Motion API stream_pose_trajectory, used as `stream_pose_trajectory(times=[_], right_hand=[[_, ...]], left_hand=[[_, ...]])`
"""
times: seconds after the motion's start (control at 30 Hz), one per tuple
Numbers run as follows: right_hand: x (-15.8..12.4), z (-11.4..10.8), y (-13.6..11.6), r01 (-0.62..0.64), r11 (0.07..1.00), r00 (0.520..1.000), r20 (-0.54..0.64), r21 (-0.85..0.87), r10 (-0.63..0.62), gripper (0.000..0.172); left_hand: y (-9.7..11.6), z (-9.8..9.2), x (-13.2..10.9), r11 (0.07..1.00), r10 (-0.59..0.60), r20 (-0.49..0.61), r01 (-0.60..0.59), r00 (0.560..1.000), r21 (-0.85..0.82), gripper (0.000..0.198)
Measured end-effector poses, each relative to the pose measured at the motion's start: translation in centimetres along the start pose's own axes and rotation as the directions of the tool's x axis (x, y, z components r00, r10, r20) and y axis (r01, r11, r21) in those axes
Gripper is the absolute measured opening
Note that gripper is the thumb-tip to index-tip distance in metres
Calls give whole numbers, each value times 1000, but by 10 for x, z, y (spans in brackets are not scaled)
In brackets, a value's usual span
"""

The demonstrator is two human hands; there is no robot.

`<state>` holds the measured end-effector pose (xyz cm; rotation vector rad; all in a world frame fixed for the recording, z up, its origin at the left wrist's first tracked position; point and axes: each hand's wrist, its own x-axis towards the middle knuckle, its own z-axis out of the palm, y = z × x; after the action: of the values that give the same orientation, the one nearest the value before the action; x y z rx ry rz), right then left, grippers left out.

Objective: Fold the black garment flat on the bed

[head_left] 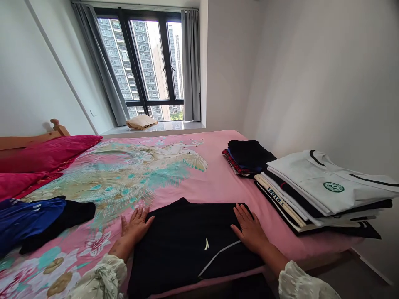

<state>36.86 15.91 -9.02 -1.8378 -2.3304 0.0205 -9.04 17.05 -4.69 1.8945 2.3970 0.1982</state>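
Note:
A black garment with a small pale logo and a thin grey line lies folded flat near the front edge of the bed. At its left edge rests my left hand, fingers spread, partly on the cloth and partly beside it. My right hand lies flat on the garment's upper right corner, fingers stretched out. Neither hand grips anything. To the right of my right hand stands a tall stack of folded shirts, a white shirt with a green round badge on top.
Farther back is a smaller pile of folded dark clothes. Loose blue and black clothes lie at the left, below red pillows. The bed has a pink peacock-print sheet. A beige folded item sits on the window sill.

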Motion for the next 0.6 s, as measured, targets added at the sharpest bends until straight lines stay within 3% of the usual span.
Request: stream_pose_trajectory(times=[0.1, 0.33, 0.6], right_hand=[[0, 1, 0, -1, 1000, 1000, -17, -15, 1, 66], [-5, -6, 2, -10, 998, 999, -32, -60, 8, 66], [-6, -13, 2, -29, 996, 999, 20, -88, 31, 66]], left_hand=[[-21, 0, -12, 992, -96, -74, 89, 993, -87, 59], [-30, 6, -58, 980, -42, -159, 10, 986, -199, 50], [-26, 18, -63, 981, 18, -257, -66, 966, -180, 45]])
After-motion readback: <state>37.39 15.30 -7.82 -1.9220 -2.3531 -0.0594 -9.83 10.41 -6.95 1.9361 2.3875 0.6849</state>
